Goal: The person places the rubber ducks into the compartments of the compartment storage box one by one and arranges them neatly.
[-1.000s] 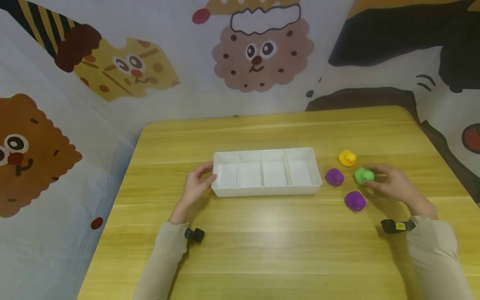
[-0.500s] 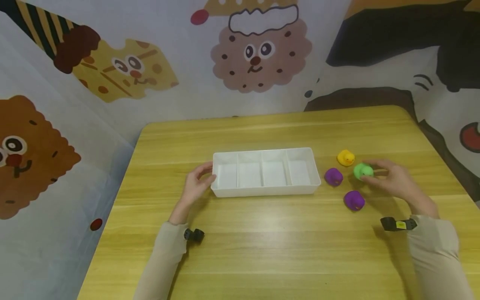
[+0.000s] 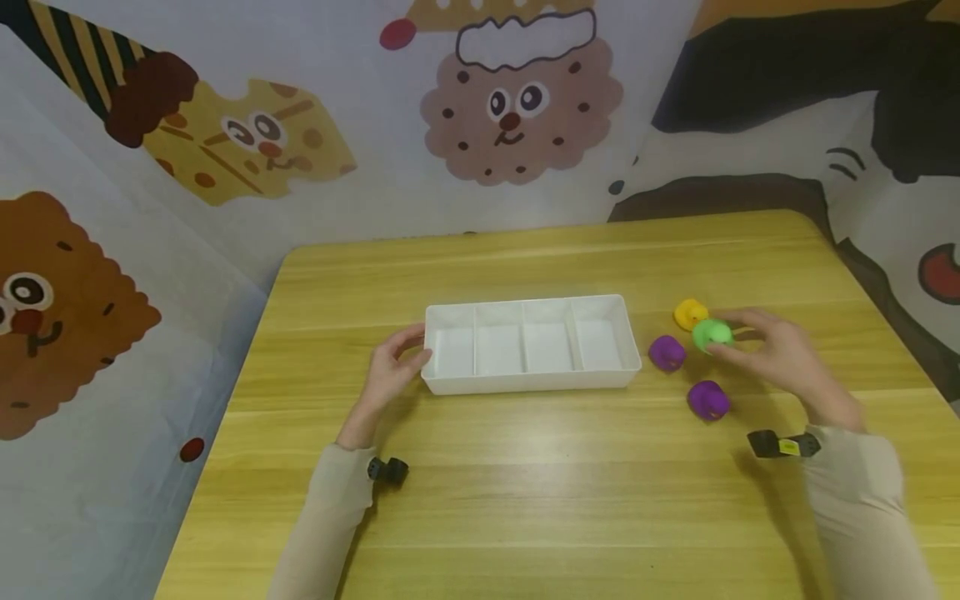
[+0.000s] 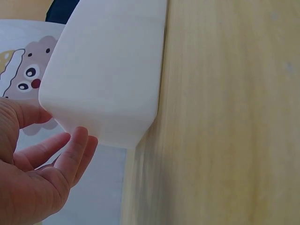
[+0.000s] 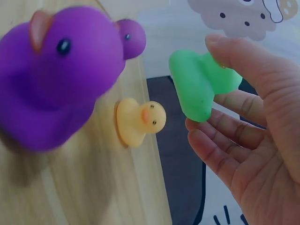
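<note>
My right hand (image 3: 783, 354) pinches a green rubber duck (image 3: 712, 335) between thumb and fingers. In the right wrist view the green duck (image 5: 197, 84) is raised off the table. A yellow rubber duck (image 3: 688, 313) sits just behind it, partly overlapped in the head view. Two purple rubber ducks, one nearer the tray (image 3: 667, 353) and one closer to me (image 3: 708, 401), rest on the table. My left hand (image 3: 393, 367) holds the left end of a white divided tray (image 3: 532, 382), its thumb at the rim and fingertips against the end wall (image 4: 103, 126).
The tray stands mid-table with several compartments side by side, and no duck shows in them. The wooden table (image 3: 525, 492) runs back to a cartoon-printed cloth (image 3: 360, 200). A small black camera is strapped on each wrist.
My right hand has lifted the green duck and carried it left and a little away from me, close to the yellow duck. The left hand and tray have stayed in place.
</note>
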`<state>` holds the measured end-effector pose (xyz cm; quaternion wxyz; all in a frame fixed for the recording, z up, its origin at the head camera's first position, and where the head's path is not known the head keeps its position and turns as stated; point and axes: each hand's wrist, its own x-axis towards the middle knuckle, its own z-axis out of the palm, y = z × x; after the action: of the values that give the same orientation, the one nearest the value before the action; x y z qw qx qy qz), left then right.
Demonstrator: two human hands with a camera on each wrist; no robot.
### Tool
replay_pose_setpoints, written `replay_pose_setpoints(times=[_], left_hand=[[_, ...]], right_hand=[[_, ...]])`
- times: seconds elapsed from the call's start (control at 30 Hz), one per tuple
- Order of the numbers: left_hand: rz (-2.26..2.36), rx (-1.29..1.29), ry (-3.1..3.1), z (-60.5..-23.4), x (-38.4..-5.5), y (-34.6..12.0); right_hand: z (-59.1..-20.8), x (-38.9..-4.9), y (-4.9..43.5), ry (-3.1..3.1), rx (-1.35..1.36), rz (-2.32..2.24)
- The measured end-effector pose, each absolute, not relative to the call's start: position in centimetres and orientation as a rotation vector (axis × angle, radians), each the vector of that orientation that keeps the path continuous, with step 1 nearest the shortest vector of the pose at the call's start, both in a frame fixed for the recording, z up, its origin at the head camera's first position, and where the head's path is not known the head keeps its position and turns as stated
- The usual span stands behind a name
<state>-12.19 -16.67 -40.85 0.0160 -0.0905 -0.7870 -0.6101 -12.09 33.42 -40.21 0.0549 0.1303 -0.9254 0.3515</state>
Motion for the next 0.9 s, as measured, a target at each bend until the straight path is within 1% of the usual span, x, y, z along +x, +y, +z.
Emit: replay_pose_setpoints(times=[0.47,0.9], left_hand=[[-1.885,-0.285,-2.453,-40.8,-12.1,-16.7],[-1.886,-0.281,-2.45,-40.8,-12.0,-16.7]], right_hand=[[-39.1,-13.4,30.4,-2.694,0.557,1.018],[-37.9,-14.8,27.6,-2.681,0.617,1.015]])
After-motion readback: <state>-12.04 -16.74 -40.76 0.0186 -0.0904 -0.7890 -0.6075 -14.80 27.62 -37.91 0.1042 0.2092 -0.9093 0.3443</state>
